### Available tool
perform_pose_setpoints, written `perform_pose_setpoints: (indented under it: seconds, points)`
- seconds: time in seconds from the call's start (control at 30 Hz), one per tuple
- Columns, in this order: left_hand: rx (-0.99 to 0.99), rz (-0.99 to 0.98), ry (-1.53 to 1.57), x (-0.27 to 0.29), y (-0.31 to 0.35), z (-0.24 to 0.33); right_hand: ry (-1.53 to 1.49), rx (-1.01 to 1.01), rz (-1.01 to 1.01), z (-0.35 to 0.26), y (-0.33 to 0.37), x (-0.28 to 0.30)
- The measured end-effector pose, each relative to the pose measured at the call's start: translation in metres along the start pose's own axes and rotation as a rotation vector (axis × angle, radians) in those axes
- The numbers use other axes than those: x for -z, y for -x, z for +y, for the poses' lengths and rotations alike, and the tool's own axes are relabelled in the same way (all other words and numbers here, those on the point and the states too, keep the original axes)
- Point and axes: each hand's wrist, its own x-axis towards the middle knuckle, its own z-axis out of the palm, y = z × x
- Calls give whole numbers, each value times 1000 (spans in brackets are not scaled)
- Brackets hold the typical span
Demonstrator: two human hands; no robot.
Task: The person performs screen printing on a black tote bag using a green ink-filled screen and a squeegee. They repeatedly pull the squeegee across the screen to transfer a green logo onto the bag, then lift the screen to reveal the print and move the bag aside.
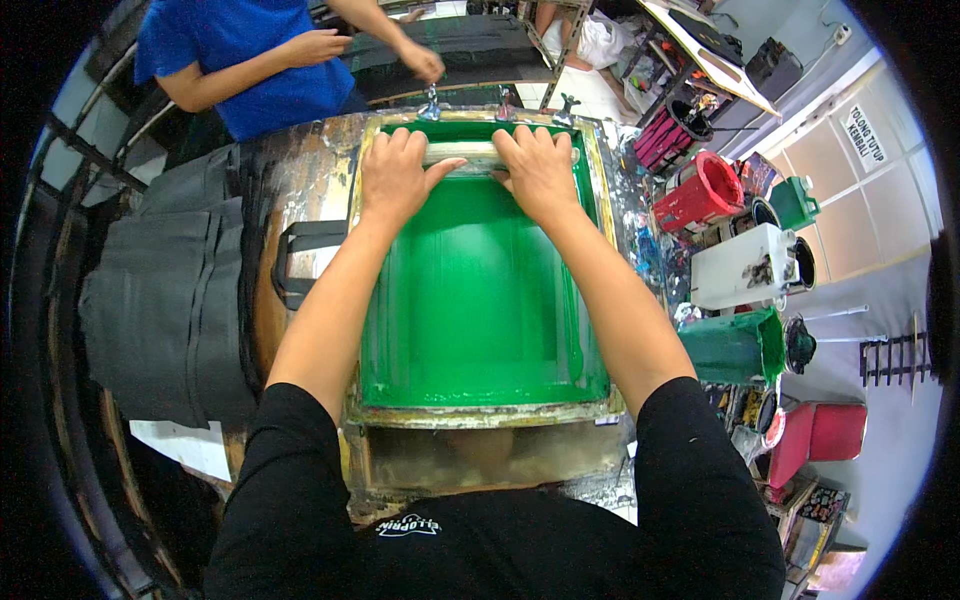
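Note:
Both of my arms reach forward over a screen-printing frame (480, 415) whose mesh (470, 290) is coated with wet green ink. At the far end of the frame, a squeegee (462, 153) with a pale handle lies crosswise. My left hand (402, 172) wraps round its left part, thumb toward the middle. Round its right part my right hand (537, 170) is closed in the same way. The squeegee's blade is hidden behind the handle and my fingers. Metal clamps (430, 105) stand along the frame's far edge.
A stack of black fabric bags (165, 300) lies on the left, one strap (290, 265) reaching toward the frame. Across the table stands a person in a blue shirt (245, 60). Ink containers, among them a red bucket (690, 195) and a green one (730, 345), line the right side.

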Motion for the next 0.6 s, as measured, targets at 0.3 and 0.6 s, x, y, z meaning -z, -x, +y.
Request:
perform_pose_setpoints:
  seconds: [0.3, 0.6]
  points:
    - [25, -42, 8, 77, 60, 46, -21, 23, 56, -36, 85, 50]
    - [63, -145, 29, 165, 129, 98, -50, 18, 12, -77, 180, 108]
